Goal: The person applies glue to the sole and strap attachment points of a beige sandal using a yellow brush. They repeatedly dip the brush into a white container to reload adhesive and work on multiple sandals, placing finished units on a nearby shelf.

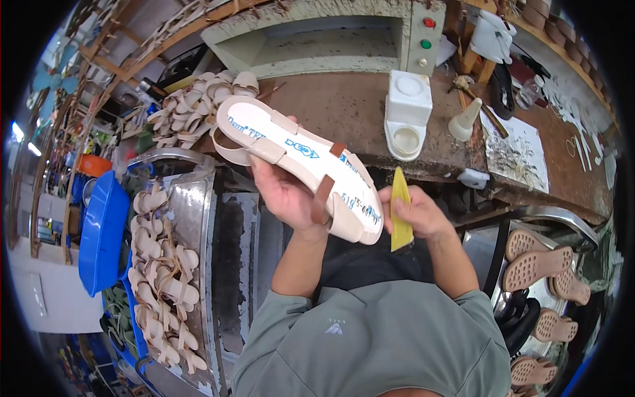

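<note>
My left hand point(284, 192) is wrapped round the side of a sandal upper on its last point(304, 149), tilted with the bottom turned toward me. Its pale underside carries blue printing, and beige and brown strap ends are folded over the edges. A loop of beige strap hangs at its far left end. In my right hand point(420, 210) is a flat yellow scraper-like piece point(401, 212), gripped between thumb and fingers. It stands upright close to the right end of the sandal, seemingly just apart from it.
Beyond my hands a white glue pot point(407, 112) and a white cone-topped bottle point(465, 120) stand on the brown bench point(311, 99). Strapped sandal uppers point(165, 278) fill a rack at left. Beige soles point(537, 268) lie on the right rack. A blue basin point(104, 231) hangs far left.
</note>
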`<move>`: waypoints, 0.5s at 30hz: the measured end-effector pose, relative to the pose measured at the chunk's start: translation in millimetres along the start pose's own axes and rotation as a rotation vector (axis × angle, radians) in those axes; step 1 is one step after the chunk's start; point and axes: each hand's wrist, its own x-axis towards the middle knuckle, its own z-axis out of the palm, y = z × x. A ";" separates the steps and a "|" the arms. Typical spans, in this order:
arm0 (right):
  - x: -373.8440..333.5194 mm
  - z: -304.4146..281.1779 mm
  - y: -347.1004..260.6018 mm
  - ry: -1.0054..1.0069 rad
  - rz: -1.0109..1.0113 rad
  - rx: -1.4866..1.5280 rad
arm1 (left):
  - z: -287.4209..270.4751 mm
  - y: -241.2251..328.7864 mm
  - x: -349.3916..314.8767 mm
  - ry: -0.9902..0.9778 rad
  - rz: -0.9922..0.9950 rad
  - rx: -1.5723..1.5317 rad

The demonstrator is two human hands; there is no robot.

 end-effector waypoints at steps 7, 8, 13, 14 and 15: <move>12.2 -2.3 -18.2 0.014 -0.041 0.018 | -63.8 2.3 -14.6 -0.467 -0.418 -0.049; 11.5 -6.7 -19.1 0.018 -0.033 -0.006 | -66.9 11.0 -12.4 -0.666 -0.324 0.102; 19.3 -12.8 -23.9 -0.105 0.074 -0.114 | -47.2 35.1 -16.9 -0.803 -0.338 0.203; 19.8 -17.1 -26.2 -0.107 0.112 -0.233 | -46.5 32.7 -14.2 -0.835 -0.208 0.265; 20.0 -20.5 -32.5 -0.043 0.084 -0.325 | -48.8 27.4 -12.8 -0.857 -0.085 0.327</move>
